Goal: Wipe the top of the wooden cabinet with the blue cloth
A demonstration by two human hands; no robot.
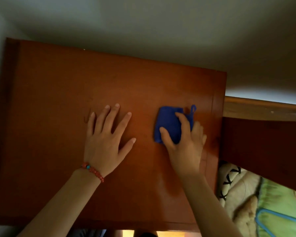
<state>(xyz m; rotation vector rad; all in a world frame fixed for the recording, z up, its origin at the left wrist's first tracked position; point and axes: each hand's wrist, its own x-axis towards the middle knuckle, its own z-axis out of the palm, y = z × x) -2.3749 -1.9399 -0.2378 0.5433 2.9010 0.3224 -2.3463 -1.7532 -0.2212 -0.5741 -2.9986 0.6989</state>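
Note:
The reddish-brown wooden cabinet top (58, 86) fills most of the head view. A folded blue cloth (168, 122) with a small hanging loop lies on its right half. My right hand (184, 142) presses down on the cloth, thumb and fingers spread over it, and covers its lower right part. My left hand (106, 139) rests flat on the wood left of the cloth, fingers spread, holding nothing. A red bead bracelet circles my left wrist.
A pale wall (161, 28) runs along the cabinet's far edge. To the right stands a wooden headboard (263, 110), with a bed and green and cream bedding (272, 207) below it. The cabinet's right edge (220, 117) is close to my right hand.

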